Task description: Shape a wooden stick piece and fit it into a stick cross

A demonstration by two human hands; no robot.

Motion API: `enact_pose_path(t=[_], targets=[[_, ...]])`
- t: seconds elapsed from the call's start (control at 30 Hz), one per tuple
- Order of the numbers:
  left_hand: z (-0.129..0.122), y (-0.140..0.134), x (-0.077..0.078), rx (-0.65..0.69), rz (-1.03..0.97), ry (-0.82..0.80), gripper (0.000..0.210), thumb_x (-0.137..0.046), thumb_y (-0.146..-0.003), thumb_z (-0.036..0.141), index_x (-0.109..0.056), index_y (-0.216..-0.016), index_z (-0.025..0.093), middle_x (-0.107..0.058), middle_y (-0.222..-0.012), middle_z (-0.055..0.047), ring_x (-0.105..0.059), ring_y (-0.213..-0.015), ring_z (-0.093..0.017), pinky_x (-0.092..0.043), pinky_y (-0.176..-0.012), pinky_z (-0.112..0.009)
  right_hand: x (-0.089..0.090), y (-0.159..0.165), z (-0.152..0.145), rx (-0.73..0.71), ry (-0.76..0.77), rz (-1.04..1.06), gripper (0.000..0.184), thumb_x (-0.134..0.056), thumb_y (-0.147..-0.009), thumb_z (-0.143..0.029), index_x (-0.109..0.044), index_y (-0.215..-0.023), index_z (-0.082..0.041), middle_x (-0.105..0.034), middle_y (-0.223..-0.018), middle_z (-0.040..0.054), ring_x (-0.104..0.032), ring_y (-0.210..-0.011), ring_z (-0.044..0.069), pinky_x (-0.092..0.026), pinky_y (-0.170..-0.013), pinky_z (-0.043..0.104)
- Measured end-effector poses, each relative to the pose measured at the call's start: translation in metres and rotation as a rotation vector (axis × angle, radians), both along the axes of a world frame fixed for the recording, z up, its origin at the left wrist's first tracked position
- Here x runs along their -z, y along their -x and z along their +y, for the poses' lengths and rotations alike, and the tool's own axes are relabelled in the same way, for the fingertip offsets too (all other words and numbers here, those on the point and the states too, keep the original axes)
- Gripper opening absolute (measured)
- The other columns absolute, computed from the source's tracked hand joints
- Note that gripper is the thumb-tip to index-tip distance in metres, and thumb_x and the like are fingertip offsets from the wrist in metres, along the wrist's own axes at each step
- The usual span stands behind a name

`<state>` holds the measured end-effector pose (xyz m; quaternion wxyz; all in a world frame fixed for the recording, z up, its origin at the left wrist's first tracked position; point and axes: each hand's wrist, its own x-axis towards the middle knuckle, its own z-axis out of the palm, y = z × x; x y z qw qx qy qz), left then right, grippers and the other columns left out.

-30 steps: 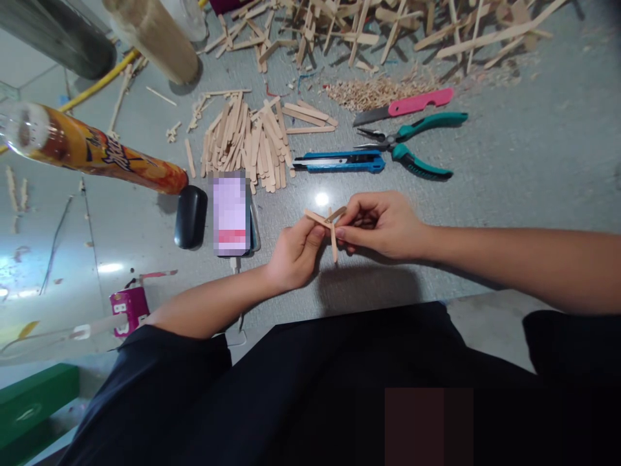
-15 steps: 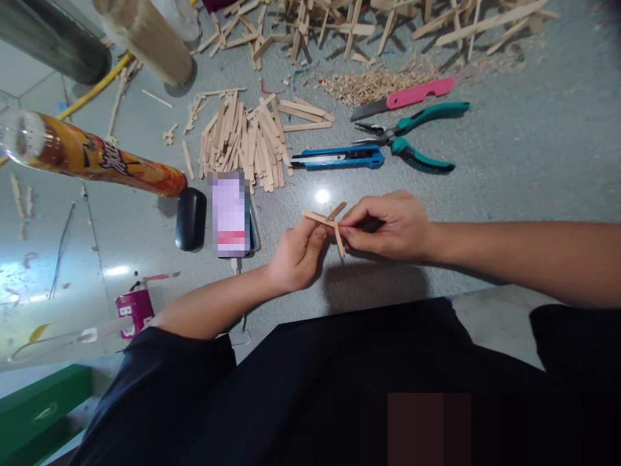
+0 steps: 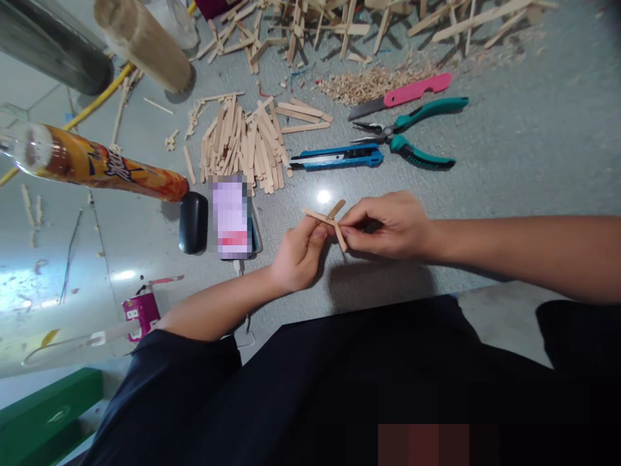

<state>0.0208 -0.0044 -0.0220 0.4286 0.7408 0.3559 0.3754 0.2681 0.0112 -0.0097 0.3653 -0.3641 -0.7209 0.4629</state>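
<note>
Grey desk (image 3: 509, 162); stick joint (image 3: 335, 223) btwn the hands, pinched in fingertips of L hand (image 3: 299, 254) & R hand (image 3: 388, 226). Prob. light, stiff, weak at crossing, so hold near centre. Cutter (image 3: 339, 156), pliers (image 3: 388, 134) beyond R hand; stick pile (image 3: 264, 152) beyond L.

Head camera: head-worn, facing forward and steeply down
Joined sticks (image 3: 332, 222): near the view's centre
Counter (image 3: 499, 168): seen from above, close
Dark shirt (image 3: 339, 369): nearest, at six o'clock
Stick frames (image 3: 358, 30): farther, cropped at twelve o'clock
</note>
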Motion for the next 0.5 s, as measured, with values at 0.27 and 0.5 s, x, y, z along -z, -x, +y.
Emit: enact_pose_path(t=[0.27, 0.5], targets=[[0.006, 0.000, -0.009, 0.042, 0.040, -0.064, 0.029, -0.051, -0.125, 0.037, -0.071, -0.110, 0.022, -0.078, -0.087, -0.002, -0.072, -0.072, -0.012, -0.055, -0.062, -0.026, 0.005, -0.006, 0.006, 0.001, -0.055, -0.013, 0.011, -0.082, -0.102, -0.039, -0.084, -0.093, -0.033, -0.082, -0.078, -0.0020, -0.071, -0.065, 0.017, -0.047, -0.061, 0.034], [0.000, 0.000, 0.003, 0.000, -0.022, -0.020, 0.024, -0.051, -0.125, 0.036, -0.070, -0.115, 0.024, -0.078, -0.089, -0.001, -0.069, -0.071, -0.011, -0.053, -0.062, -0.026, 0.003, 0.000, 0.003, 0.004, 0.010, 0.041, 0.012, -0.081, -0.101, -0.039, -0.082, -0.092, -0.032, -0.081, -0.077, -0.0027, -0.068, -0.062, 0.015, -0.047, -0.059, 0.033]])
